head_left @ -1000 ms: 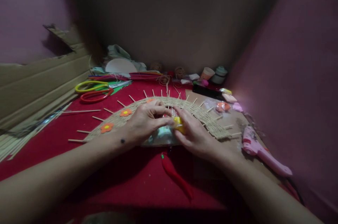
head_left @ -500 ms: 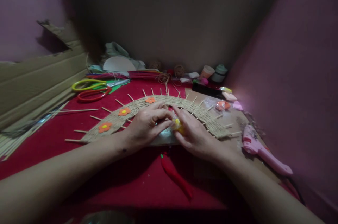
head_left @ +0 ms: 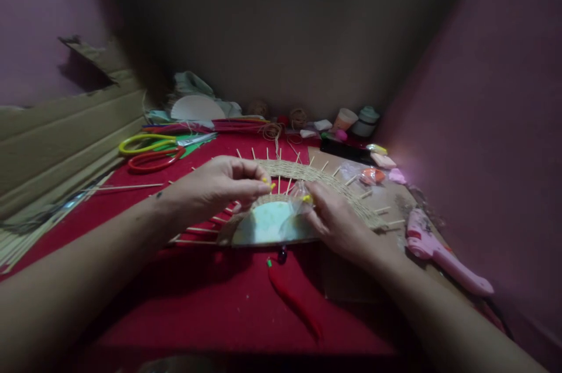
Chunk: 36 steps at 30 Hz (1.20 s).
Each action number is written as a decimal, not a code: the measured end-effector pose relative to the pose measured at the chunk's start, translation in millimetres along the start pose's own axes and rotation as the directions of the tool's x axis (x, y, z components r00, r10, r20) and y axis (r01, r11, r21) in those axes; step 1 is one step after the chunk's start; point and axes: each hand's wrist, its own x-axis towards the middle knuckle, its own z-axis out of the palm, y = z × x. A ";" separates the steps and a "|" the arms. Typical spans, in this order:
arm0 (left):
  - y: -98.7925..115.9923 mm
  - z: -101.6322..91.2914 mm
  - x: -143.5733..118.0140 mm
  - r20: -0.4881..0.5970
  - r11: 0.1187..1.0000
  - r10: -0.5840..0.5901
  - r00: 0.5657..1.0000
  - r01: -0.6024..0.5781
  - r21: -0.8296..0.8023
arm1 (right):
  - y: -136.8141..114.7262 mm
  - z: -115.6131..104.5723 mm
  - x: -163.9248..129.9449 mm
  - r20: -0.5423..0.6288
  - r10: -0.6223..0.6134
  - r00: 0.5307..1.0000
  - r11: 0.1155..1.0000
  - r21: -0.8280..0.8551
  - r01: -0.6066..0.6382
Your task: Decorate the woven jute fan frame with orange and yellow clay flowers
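Note:
Pinched between thumb and finger of my left hand (head_left: pixel 219 182) is a small bit of yellow clay (head_left: pixel 269 184). My right hand (head_left: pixel 338 218) grips a crinkled clear plastic packet (head_left: pixel 299 197) with more yellow clay inside. Both hands hover over an arched woven fan (head_left: pixel 346 191) of twine and thin sticks. At the fan's base lies a pale blue half-round piece (head_left: pixel 266 222). My left hand and forearm cover the fan's left side, so its orange flowers are hidden. Below the base, a red tassel (head_left: pixel 294 297) and a dark bead (head_left: pixel 282 254) lie on the red cloth.
Scissors (head_left: pixel 160 157) with yellow and red handles lie at the left, near cardboard (head_left: pixel 65 133). A pink glue gun (head_left: pixel 443 256) rests at the right. Orange clay in a wrapper (head_left: pixel 372 175), a cup (head_left: pixel 345 120), a jar (head_left: pixel 366 121) and twine balls (head_left: pixel 298 117) line the back right.
My hands have moved apart. The left has shifted left and up with a bit of yellow clay from the packet, covering the orange flowers; the right keeps the packet.

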 end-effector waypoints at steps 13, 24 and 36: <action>-5.0 -0.6 3.0 -0.073 0.937 -0.001 0.997 -0.025 -0.349 | 10.8 2.2 -3.5 -0.246 -0.060 0.967 0.992 0.092 0.085; 0.3 -1.7 2.1 -0.195 0.903 0.061 0.979 -0.138 -0.407 | 14.3 1.9 -2.4 -0.284 -0.070 0.956 0.992 0.080 0.097; 9.7 -17.7 1.4 -0.316 0.903 0.165 0.934 -0.272 -0.333 | 16.6 0.8 -1.5 -0.293 -0.073 0.953 0.993 0.069 0.098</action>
